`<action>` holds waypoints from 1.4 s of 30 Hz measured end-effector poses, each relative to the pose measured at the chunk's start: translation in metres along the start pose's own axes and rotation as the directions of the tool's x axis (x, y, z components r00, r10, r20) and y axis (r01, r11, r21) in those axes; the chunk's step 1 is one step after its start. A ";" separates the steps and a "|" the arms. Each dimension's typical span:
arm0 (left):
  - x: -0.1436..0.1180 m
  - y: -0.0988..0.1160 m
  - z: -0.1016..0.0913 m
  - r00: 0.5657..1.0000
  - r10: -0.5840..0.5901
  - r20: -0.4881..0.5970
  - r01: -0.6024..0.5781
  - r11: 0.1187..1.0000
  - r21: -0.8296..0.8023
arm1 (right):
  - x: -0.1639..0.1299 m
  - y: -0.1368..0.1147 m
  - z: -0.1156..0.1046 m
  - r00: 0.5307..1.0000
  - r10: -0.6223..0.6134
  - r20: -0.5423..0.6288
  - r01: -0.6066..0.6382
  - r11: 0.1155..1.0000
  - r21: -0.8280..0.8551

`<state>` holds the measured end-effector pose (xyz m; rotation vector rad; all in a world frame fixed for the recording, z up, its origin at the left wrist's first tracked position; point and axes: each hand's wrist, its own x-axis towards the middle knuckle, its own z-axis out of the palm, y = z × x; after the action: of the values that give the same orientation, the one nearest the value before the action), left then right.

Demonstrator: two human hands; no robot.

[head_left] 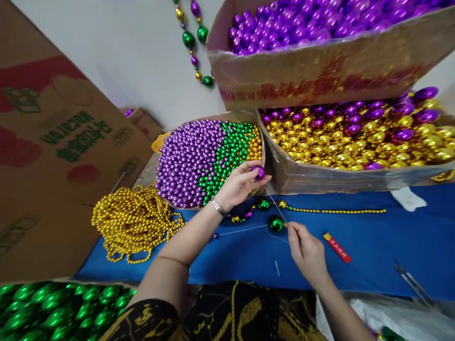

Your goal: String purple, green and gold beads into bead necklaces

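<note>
My left hand is raised in front of the bead bins, its fingers closed on a shiny purple bead. From just below it a pale thread slants down to my right hand, whose thumb and forefinger are pinched on it. Touching or nearly touching those fingertips is a large green bead. A thread runs left from it to a small purple bead. Behind lies a strung bead strand of green, gold and purple, ending in a gold chain.
Ahead, a bin holds small purple beads and green and gold ones. Gold beads fill a carton at right, under a box of purple beads. Gold bead chains lie left. A red packet and tweezers lie right.
</note>
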<state>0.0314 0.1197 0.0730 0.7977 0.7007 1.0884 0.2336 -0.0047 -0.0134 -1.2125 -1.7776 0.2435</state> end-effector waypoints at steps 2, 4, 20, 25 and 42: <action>-0.009 -0.008 -0.005 0.999 -0.011 -0.034 0.009 0.999 -0.050 | -0.001 -0.004 0.004 1.000 -0.016 0.010 0.016 1.000 -0.020; -0.015 -0.014 -0.007 0.998 -0.019 -0.052 0.013 0.994 -0.109 | -0.003 -0.007 0.007 1.000 -0.018 0.016 0.019 0.999 -0.050; -0.026 -0.031 -0.002 0.981 0.083 -0.177 -0.109 0.983 -0.146 | -0.007 -0.017 0.012 0.998 -0.031 0.049 0.036 0.993 -0.108; -0.028 -0.036 0.000 0.973 0.142 -0.184 -0.164 0.980 -0.113 | -0.007 -0.020 0.012 0.998 -0.037 0.048 0.042 0.993 -0.110; -0.045 -0.064 -0.011 0.937 0.349 0.017 -0.346 0.921 0.179 | -0.007 -0.017 0.020 0.998 -0.052 0.021 0.055 0.987 -0.149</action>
<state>0.0391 0.0639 0.0181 1.0996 0.6921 1.3656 0.2082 -0.0123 -0.0178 -1.2682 -1.8674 0.0908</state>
